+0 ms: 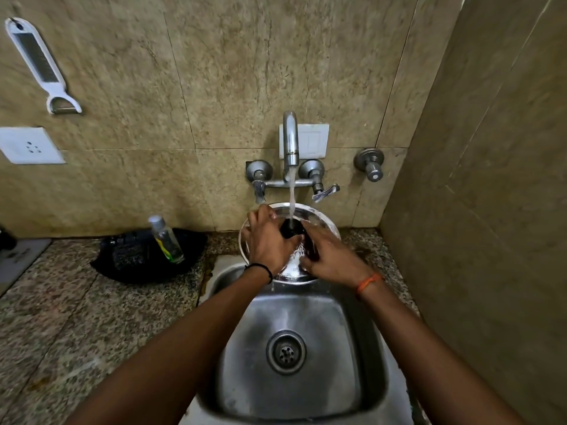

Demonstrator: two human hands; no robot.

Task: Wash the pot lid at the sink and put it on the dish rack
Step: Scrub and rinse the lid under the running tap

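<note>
head view: both hands hide much of steel pot lid (319,217) under tap stream, left hand (266,240) gripping its rim, right hand (329,258) grip unclear, sink (362,357) basin clear below.

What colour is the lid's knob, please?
Black, seen in the head view: the knob sits under the running water.

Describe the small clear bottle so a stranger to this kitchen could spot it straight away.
Start at the steel sink and look left along the speckled granite counter to the black bag against the wall. The bottle leans on that bag, tilted. It is the only see-through item there, with a pale cap and a yellow-green label.
</note>
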